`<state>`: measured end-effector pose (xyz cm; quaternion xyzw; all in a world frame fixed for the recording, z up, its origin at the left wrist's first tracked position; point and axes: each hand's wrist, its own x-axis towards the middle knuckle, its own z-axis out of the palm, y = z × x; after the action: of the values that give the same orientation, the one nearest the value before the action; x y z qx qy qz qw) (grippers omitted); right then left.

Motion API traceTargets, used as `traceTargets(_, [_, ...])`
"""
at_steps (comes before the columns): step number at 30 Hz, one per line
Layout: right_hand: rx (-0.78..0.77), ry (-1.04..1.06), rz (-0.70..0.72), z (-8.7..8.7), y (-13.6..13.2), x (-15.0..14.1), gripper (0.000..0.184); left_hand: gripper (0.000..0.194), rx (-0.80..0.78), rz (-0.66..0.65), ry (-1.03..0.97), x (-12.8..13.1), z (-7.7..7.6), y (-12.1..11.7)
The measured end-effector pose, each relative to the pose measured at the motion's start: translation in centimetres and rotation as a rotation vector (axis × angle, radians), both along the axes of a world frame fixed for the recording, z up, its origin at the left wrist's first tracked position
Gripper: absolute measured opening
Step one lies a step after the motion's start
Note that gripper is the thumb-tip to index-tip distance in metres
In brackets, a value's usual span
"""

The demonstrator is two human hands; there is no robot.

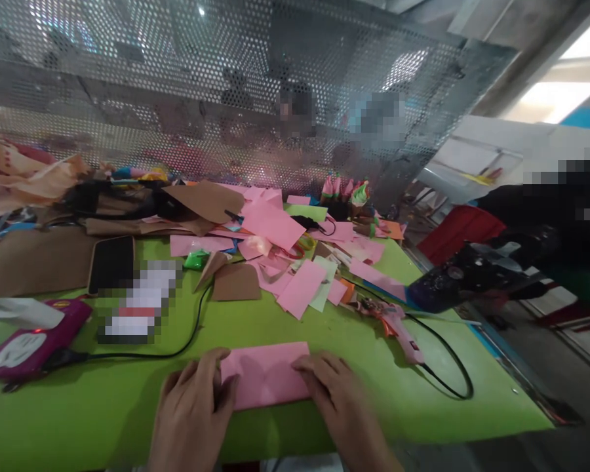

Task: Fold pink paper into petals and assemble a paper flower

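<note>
A pink sheet of paper (pixel 265 377), which looks folded, lies near the front edge of the green table. My left hand (pixel 194 400) pinches its left end, the fingers bent and the thumb at the near side. At the right end, my right hand (pixel 332 393) grips the paper with curled fingers and the thumb against the edge. Beyond it to the right rests a pink glue gun (pixel 406 337) with a black cord. Loose pink paper pieces (pixel 302 288) are scattered farther back.
On the left sit a purple power strip (pixel 34 341), a lit phone (pixel 142 301) and a dark phone (pixel 111 265). A black cable (pixel 177 354) crosses the table. Brown paper (pixel 236 282) and a heap of scraps lie behind. A perforated metal panel (pixel 216 85) stands at the back; a person (pixel 545 203) is at right.
</note>
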<state>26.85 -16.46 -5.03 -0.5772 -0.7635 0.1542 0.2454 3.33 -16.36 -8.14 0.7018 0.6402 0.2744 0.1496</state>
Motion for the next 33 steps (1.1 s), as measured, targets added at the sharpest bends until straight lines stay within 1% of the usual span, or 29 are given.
traceTargets(3, [-0.015, 0.004, -0.001, 0.1, 0.2, -0.1, 0.022, 0.019, 0.015, 0.029, -0.013, 0.5, 0.5, -0.2])
traceTargets(7, [-0.017, 0.005, -0.012, -0.4, 0.1, 0.0, 0.024, 0.016, 0.021, 0.035, 0.009, 0.7, 0.7, -0.2])
traceTargets(18, [0.012, -0.012, -0.023, -0.6, 0.0, -0.1, 0.025, 0.017, 0.048, -0.020, 0.063, 0.3, 0.3, -0.1])
traceTargets(23, [0.006, -0.037, -0.031, -0.8, -0.2, -0.1, 0.025, 0.018, 0.045, -0.024, 0.080, 0.2, 0.2, -0.1])
traceTargets(28, [0.012, -0.054, -0.064, -1.0, -0.4, -0.4, 0.024, 0.020, 0.046, -0.078, 0.121, -0.1, 0.0, -0.1])
traceTargets(33, [0.005, -0.062, -0.081, -0.6, -0.3, -0.8, 0.023, 0.022, 0.075, -0.113, 0.205, -0.2, 0.4, -0.1])
